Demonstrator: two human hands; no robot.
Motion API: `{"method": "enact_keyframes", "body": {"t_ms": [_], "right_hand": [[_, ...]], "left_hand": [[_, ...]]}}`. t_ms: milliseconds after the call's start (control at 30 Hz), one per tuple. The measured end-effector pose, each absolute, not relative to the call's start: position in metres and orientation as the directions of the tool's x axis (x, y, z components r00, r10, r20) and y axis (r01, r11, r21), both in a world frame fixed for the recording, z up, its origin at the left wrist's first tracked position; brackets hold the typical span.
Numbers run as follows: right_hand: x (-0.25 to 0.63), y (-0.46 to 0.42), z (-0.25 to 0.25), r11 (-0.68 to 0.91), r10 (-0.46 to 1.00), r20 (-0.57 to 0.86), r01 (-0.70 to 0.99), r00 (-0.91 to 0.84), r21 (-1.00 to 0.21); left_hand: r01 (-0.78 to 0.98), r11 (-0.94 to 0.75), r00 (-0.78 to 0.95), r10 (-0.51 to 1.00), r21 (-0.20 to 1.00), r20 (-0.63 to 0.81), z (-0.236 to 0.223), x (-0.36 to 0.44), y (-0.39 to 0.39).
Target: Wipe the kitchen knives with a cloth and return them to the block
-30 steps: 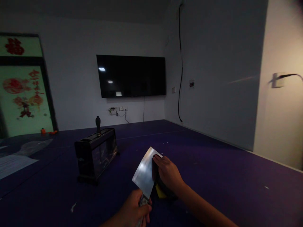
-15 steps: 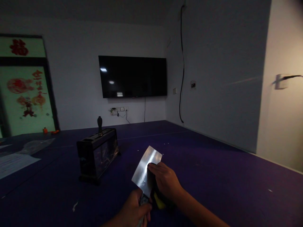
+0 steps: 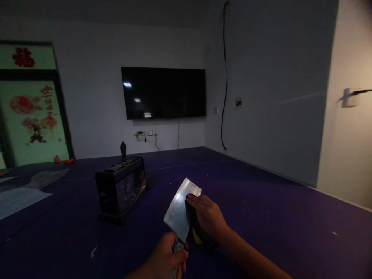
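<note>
A big black TV (image 3: 163, 93) hangs on the pale wall (image 3: 90, 89); the room is dim; warm light shines at the right.

"What are you holding?"

"My left hand (image 3: 167, 257) grips the cleaver (image 3: 179, 213) by its handle, nearer me than the black box (image 3: 128, 193) and to its right. The blade slants upward. My right hand (image 3: 210, 217) holds a dark thing (image 3: 191, 214) against its face; it's too dim to name."

"And around the box?"

"A black handle (image 3: 123, 152) stands upright from its top. Left of it, a paper sheet (image 3: 21, 201) and some clear plastic (image 3: 48, 178) lie on the purple surface (image 3: 250, 217)."

"Beyond it?"

"A television (image 3: 164, 93) hangs on the wall behind, higher and rightward. Farther right, a dark cable (image 3: 224, 97) dangles."
</note>
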State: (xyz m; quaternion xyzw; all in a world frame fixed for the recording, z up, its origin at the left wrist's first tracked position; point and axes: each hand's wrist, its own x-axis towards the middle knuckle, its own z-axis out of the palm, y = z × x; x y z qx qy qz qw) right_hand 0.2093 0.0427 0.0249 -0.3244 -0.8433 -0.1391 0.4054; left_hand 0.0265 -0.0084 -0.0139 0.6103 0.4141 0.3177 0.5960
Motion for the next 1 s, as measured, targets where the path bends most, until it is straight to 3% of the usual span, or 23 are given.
{"method": "enact_keyframes", "body": {"t_ms": [167,467,767,1000], "right_hand": [[0.201,0.036,0.026,0.784,0.392,0.774,0.621,-0.498,0.002],[0.213,0.049,0.037,0.588,0.584,0.699,0.809,-0.412,-0.014],[0.204,0.031,0.040,0.643,0.578,0.690,0.764,-0.437,-0.054],[0.208,0.041,0.044,0.592,0.611,0.665,0.805,-0.430,-0.024]], "left_hand": [[0.115,0.050,0.452,0.887,0.992,-0.097,-0.013,0.026,-0.010],[0.170,0.075,0.450,0.881,0.983,-0.145,-0.015,0.027,-0.009],[0.155,0.072,0.449,0.884,0.985,-0.135,-0.014,0.027,-0.009],[0.206,0.046,0.446,0.885,0.977,-0.135,-0.016,0.027,-0.006]]}}
